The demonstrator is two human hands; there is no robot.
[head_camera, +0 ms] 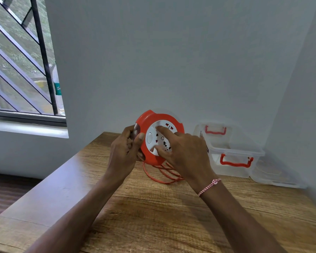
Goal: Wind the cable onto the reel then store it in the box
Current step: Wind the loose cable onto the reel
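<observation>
An orange round cable reel (150,123) with a white socket face is held up above the wooden table (153,207), tilted toward me. My left hand (124,152) grips its left edge, thumb on the orange rim. My right hand (182,150) lies on the white face, with the index finger and thumb pressing on the disc. Loose loops of orange cable (162,177) hang from under the reel and lie on the table. A clear plastic box (232,152) with red handles stands open to the right, by the wall.
The box's clear lid (275,177) lies flat on the table at the far right corner. White walls close the back and right sides. A barred window (22,70) is at the left. The table's left edge drops to the floor.
</observation>
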